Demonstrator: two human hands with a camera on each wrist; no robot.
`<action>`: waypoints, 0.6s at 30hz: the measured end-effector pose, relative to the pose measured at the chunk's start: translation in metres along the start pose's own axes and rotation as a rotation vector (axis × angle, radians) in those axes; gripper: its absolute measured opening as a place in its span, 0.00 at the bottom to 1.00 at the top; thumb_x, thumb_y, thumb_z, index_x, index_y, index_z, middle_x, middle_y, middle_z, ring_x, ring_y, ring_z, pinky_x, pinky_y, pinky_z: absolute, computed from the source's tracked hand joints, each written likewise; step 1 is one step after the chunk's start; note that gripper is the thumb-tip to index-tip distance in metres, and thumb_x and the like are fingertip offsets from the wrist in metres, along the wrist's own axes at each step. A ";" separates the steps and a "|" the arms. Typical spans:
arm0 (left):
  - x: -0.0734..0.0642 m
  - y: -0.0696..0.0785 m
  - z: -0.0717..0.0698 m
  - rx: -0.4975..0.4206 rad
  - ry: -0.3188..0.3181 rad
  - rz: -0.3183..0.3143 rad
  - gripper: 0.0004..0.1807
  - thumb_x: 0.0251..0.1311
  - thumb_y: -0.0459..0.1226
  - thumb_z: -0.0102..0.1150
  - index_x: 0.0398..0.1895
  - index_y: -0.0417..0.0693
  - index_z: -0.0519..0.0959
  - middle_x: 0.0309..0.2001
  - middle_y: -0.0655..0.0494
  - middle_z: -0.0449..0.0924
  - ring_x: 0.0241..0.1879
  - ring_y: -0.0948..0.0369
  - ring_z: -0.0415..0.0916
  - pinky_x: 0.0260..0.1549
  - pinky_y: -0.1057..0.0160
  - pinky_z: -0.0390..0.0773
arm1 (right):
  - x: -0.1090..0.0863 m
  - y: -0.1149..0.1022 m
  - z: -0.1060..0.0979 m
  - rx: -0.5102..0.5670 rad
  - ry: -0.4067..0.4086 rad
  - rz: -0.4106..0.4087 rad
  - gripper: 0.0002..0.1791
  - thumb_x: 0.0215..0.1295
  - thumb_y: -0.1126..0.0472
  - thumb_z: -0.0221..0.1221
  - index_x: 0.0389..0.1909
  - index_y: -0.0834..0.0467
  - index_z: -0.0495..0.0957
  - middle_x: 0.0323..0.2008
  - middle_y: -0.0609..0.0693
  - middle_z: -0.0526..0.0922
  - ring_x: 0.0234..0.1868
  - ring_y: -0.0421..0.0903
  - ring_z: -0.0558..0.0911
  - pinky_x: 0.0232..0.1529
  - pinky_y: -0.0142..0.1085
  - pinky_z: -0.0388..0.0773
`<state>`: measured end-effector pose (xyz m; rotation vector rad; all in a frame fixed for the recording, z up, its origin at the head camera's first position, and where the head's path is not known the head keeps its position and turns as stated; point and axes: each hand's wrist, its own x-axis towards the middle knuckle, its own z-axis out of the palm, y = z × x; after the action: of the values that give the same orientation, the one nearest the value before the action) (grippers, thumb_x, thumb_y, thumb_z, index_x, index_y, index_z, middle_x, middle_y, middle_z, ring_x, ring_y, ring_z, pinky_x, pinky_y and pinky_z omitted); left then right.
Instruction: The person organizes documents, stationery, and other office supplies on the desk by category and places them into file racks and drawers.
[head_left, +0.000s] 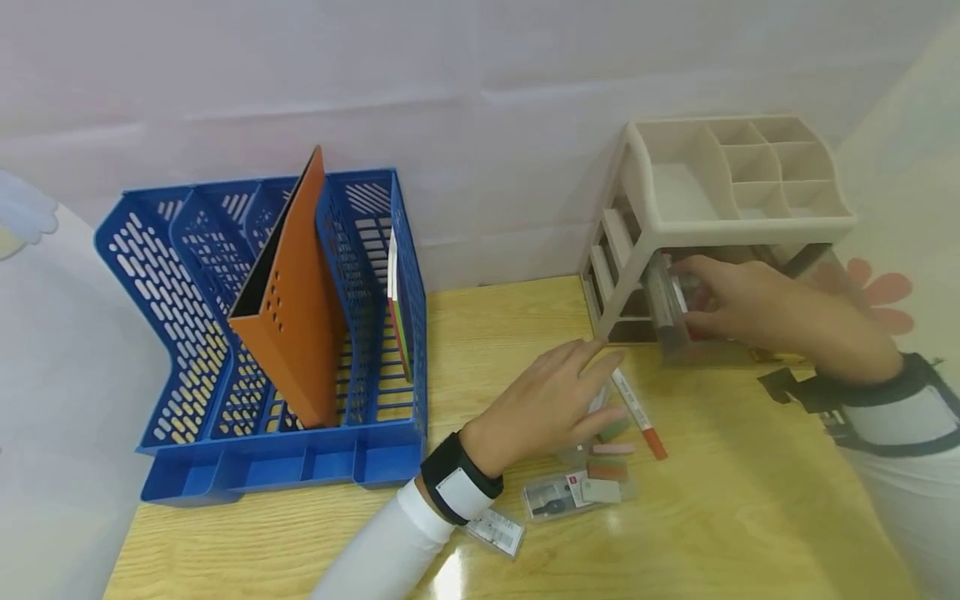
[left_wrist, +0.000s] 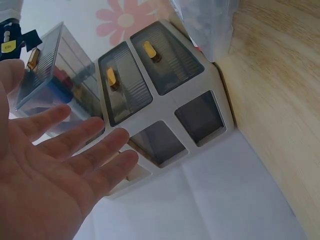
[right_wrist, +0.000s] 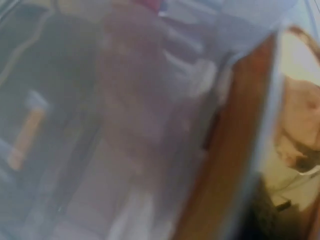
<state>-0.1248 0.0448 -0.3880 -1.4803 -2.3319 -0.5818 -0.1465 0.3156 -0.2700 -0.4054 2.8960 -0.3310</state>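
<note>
My right hand [head_left: 738,304] reaches into the pulled-out top drawer [head_left: 678,346] of a beige desktop organizer [head_left: 652,225]. Its thumb and fingers are bent around something reddish and clear inside; I cannot tell whether they grip it. Red and blue items [left_wrist: 61,90] show through the drawer's clear wall in the left wrist view. The right wrist view is blurred by close, see-through plastic. My left hand [head_left: 543,404] hovers with spread fingers over the table, holding nothing. Near its fingertips lies a white marker [head_left: 633,402] with a red cap.
Below the left hand are a clear case [head_left: 543,500] with small stationery, a pink piece [head_left: 612,449] and a labelled clear box [head_left: 498,533]. At left stands a blue file rack [head_left: 262,454] holding an orange folder [head_left: 300,333] and thin booklets [head_left: 397,308]. White cloth hangs behind.
</note>
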 end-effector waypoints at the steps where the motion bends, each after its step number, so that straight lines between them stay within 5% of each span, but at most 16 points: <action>1: -0.001 0.000 0.000 0.005 0.007 0.002 0.35 0.71 0.53 0.60 0.71 0.39 0.71 0.69 0.39 0.74 0.67 0.50 0.75 0.70 0.57 0.73 | -0.001 0.000 0.000 -0.003 0.005 -0.002 0.30 0.67 0.62 0.65 0.67 0.64 0.68 0.38 0.55 0.91 0.41 0.55 0.88 0.39 0.48 0.81; 9: -0.019 0.002 -0.003 -0.009 -0.036 -0.056 0.32 0.74 0.53 0.57 0.72 0.44 0.70 0.70 0.40 0.73 0.70 0.50 0.73 0.72 0.56 0.71 | -0.018 -0.004 0.002 -0.120 0.186 -0.113 0.21 0.69 0.64 0.64 0.61 0.63 0.74 0.37 0.53 0.88 0.33 0.48 0.84 0.35 0.50 0.81; 14: -0.025 0.002 -0.005 -0.017 -0.050 -0.102 0.32 0.75 0.53 0.54 0.73 0.44 0.69 0.72 0.41 0.71 0.71 0.50 0.71 0.73 0.55 0.69 | -0.035 -0.020 0.000 -0.199 0.383 -0.119 0.20 0.66 0.64 0.65 0.58 0.63 0.79 0.30 0.49 0.84 0.27 0.43 0.75 0.24 0.37 0.71; 18: -0.027 0.002 -0.009 0.051 -0.067 -0.124 0.33 0.76 0.55 0.52 0.73 0.45 0.70 0.72 0.42 0.71 0.71 0.51 0.72 0.73 0.56 0.69 | -0.050 -0.034 0.005 -0.158 0.586 -0.268 0.15 0.75 0.55 0.57 0.51 0.60 0.84 0.25 0.43 0.80 0.24 0.35 0.69 0.21 0.28 0.63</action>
<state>-0.1114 0.0196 -0.3928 -1.3607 -2.4844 -0.5063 -0.0898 0.2971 -0.2582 -0.8546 3.4548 -0.3015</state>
